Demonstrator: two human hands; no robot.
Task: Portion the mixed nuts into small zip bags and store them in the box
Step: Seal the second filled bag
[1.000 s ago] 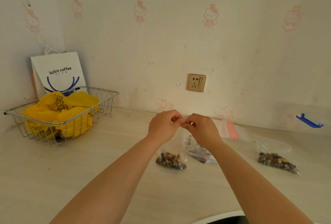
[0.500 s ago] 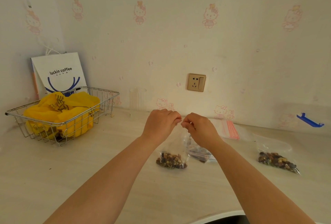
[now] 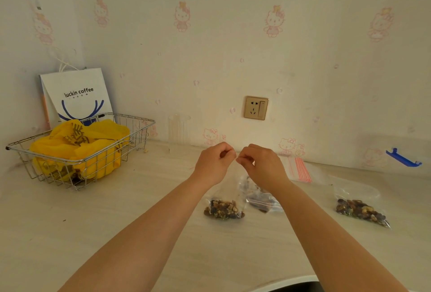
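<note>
Zip bag (image 3: pixel 229 195) with mixed nuts (image 3: pixel 223 209) hangs upright above the table (image 3: pixel 116 221), pinched along its top edge by the left hand (image 3: pixel 213 164) and right hand (image 3: pixel 262 165), fingers curled, fingertips nearly touching. Just behind it lies a larger opened nut bag (image 3: pixel 261 198). A second filled bag (image 3: pixel 360 205) lies well to the right, near the empty zip bags (image 3: pixel 300 169). A wire basket (image 3: pixel 137 133) stands far left.

Wallpaper (image 3: pixel 233 46): cream, pink cat print. Desk (image 3: pixel 116 210): pale woodgrain. Basket (image 3: pixel 137 128): silver wire; yellow bags (image 3: pixel 93 151), dark print. Paper bag (image 3: pixel 77 91): white, blue logo. Socket (image 3: pixel 256 107): gold. Clip (image 3: pixel 402 158): blue. Nuts (image 3: pixel 224 209): brown.
</note>
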